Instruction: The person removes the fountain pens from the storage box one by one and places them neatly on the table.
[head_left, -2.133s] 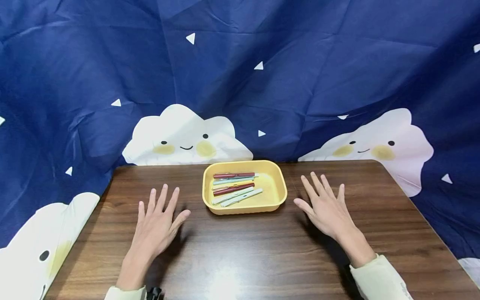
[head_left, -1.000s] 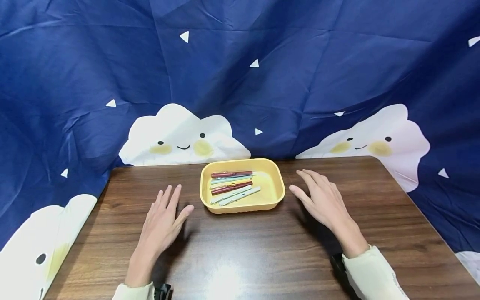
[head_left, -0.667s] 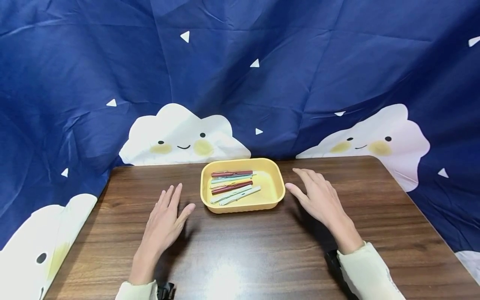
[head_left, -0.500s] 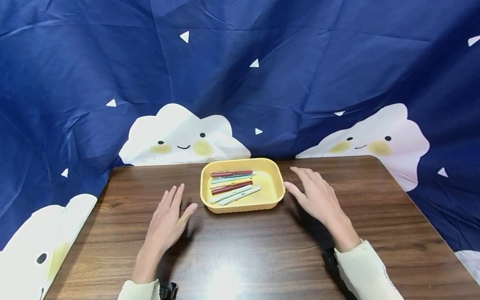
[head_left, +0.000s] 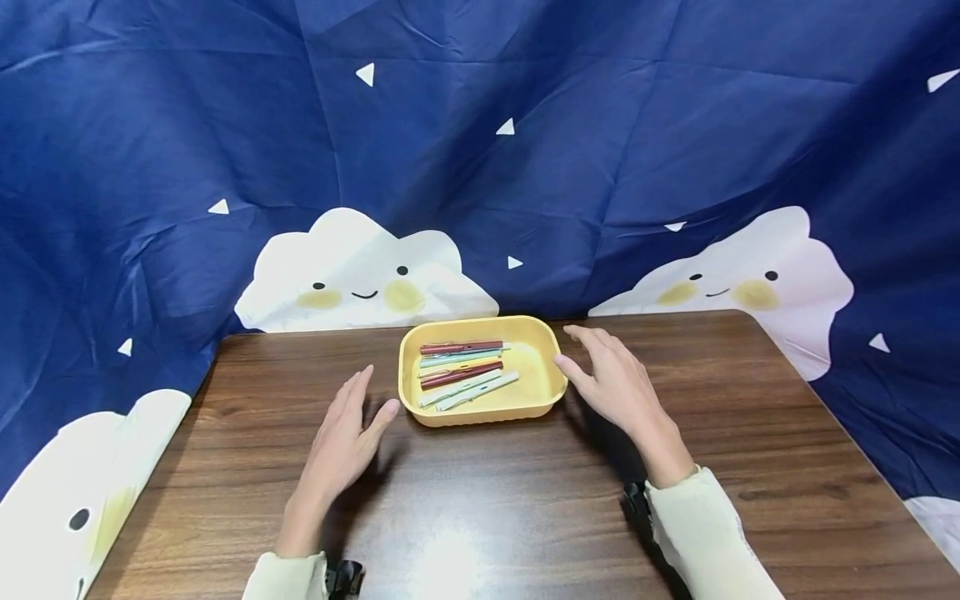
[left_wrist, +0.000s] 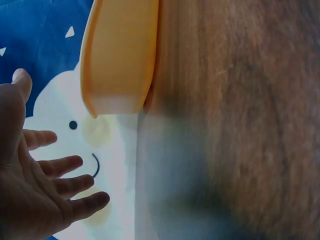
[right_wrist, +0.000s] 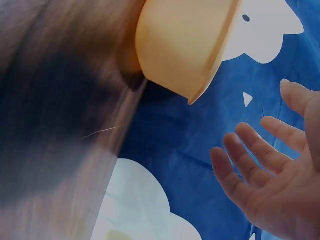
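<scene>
A yellow plastic tray (head_left: 540, 392) stands near the far edge of the table, with several pens lying side by side in it. Dark red pens (head_left: 461, 375) lie among pale green and white ones (head_left: 477, 392). To the tray's left is my left hand (head_left: 341, 442), fingers extended and thumb spread, apart from the wall. My right hand (head_left: 615, 379) is at the tray's right end, its thumb close to the rim; contact cannot be told. Both wrist views show the tray's outer wall (left_wrist: 120, 60) beyond extended fingers. Neither hand holds anything.
The brown wood-grain table (head_left: 465, 483) reaches toward me, with a bright glare near its front. Behind it hangs a dark blue cloth (head_left: 465, 167) printed with white clouds and triangles. Pale sleeves (head_left: 697, 525) and dark wrist straps show at both wrists.
Both hands have moved inward toward the tray, the right one farther. Their spread fingers have drawn closer together and the palms have turned toward the tray. The tray and pens have stayed put.
</scene>
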